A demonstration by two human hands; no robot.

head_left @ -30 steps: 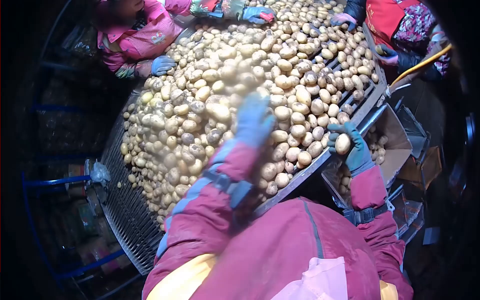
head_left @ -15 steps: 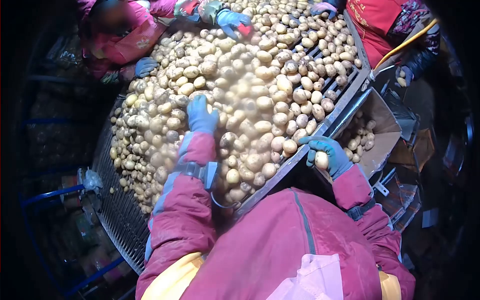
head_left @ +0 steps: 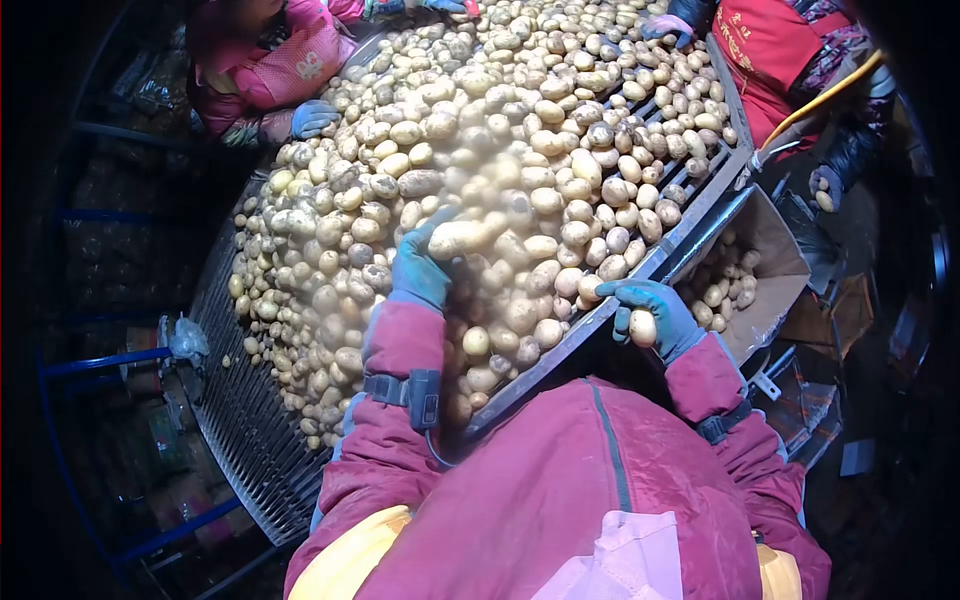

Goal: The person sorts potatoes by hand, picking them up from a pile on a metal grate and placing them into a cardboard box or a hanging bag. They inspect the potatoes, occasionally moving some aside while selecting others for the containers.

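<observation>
My left hand (head_left: 420, 268), in a blue-green glove, is closed around a long pale potato (head_left: 458, 238) just over the heap. Many loose potatoes (head_left: 345, 225), some smeared with dark soil, surround it on the slatted sorting table (head_left: 245, 430). At the table's near right edge, my right hand (head_left: 668, 312), gloved alike, has its fingers curled round a smaller potato (head_left: 643, 328). The right palm is partly hidden. A blurry haze covers the middle of the heap.
A box (head_left: 775, 245) with potatoes stands beyond the metal rail (head_left: 690, 240), right of my right hand. Across the heap are a pink-clad person (head_left: 300, 60) and a red-aproned person (head_left: 765, 60); a yellow hose (head_left: 825, 95) hangs by the latter.
My left hand has turned and lifted off the heap, drawing back slightly with a long potato in it. My right hand stays put with its potato. The pink-clad person's far glove has moved back.
</observation>
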